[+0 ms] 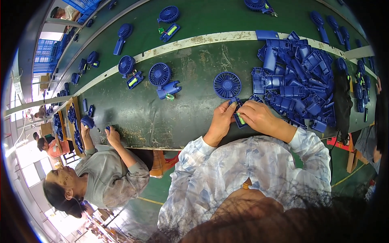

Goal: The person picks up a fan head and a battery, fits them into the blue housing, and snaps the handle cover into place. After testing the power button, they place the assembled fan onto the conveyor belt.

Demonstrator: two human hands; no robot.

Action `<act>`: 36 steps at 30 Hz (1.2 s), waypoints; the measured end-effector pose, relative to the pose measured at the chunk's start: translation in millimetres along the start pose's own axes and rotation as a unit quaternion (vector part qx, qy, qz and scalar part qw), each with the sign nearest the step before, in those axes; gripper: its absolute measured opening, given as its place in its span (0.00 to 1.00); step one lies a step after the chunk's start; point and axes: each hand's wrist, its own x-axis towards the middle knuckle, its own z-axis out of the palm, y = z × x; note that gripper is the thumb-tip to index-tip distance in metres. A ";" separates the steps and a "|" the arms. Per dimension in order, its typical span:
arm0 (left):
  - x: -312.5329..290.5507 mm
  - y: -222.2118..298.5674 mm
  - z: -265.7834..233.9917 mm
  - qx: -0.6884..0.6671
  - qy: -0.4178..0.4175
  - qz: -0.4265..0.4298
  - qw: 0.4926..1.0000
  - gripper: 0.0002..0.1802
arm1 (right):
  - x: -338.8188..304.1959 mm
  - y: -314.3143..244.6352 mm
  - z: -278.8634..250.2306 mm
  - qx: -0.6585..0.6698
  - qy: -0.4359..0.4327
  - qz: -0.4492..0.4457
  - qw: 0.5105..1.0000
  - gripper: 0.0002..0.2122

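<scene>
Head view, clock read from the hands: blue plastic handheld fan with a round, slatted grille is over the dark-green worktop, grille at 12. Left hand pinches its handle near the neck; right hand bunches close beside, by a slim bright-green cylindrical cell; its grip cannot be told, fingertips hidden. Heap of blue plastic casings at 2. Judgement: light, stiff, smooth, perhaps slippery; thin ribs likely fragile. Best hold: handle sidewalls, clear of the cell.
</scene>
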 end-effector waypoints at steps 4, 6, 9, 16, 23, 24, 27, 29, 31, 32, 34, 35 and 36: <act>0.2 -0.7 -4.0 0.006 -0.009 -0.001 1.000 0.11 | 4.9 -1.0 2.8 -0.027 0.005 -0.001 1.000 0.04; 0.6 -1.9 -4.4 0.007 -0.013 0.003 1.000 0.11 | 6.3 1.5 3.0 -0.023 -0.008 0.000 1.000 0.04; 0.8 -1.9 -2.9 0.014 -0.014 0.006 1.000 0.11 | 3.9 6.2 6.7 -0.032 -0.031 0.022 0.999 0.04; 1.0 -2.6 -4.6 0.021 0.001 0.006 1.000 0.10 | 7.9 -1.1 8.7 -0.037 -0.008 0.031 0.999 0.05; -1.9 0.7 -2.4 0.039 0.003 0.005 0.999 0.10 | 6.6 -3.4 21.8 -0.065 -0.013 0.115 0.991 0.06; -1.3 -0.2 -3.7 0.045 0.002 0.006 0.999 0.11 | 5.9 -3.0 19.3 -0.067 -0.012 0.116 0.991 0.06; -0.2 -1.0 -4.2 0.005 -0.017 0.001 1.000 0.11 | 4.3 -1.6 4.0 -0.010 -0.028 0.091 0.995 0.04; -1.4 3.6 2.9 -0.005 -0.010 -0.006 1.000 0.11 | -0.1 3.5 -22.7 -0.012 0.005 0.068 0.998 0.03; -1.9 2.5 0.4 -0.021 0.004 -0.021 1.000 0.14 | -10.4 11.4 -51.4 -0.097 0.022 0.088 0.991 0.04; -1.6 3.7 0.7 -0.021 0.003 -0.022 1.000 0.14 | -18.7 14.6 -58.8 -0.146 0.005 0.111 0.983 0.04; -1.7 5.0 4.5 -0.062 0.008 -0.019 0.998 0.14 | -37.4 21.0 -58.2 -0.199 -0.021 0.124 0.972 0.04; -1.0 5.3 7.2 -0.062 0.007 -0.020 0.998 0.14 | -42.4 21.2 -54.5 -0.250 -0.047 0.135 0.958 0.05; 0.5 6.0 10.2 -0.078 0.017 -0.013 0.997 0.14 | -44.6 21.5 -49.5 -0.256 -0.041 0.141 0.955 0.06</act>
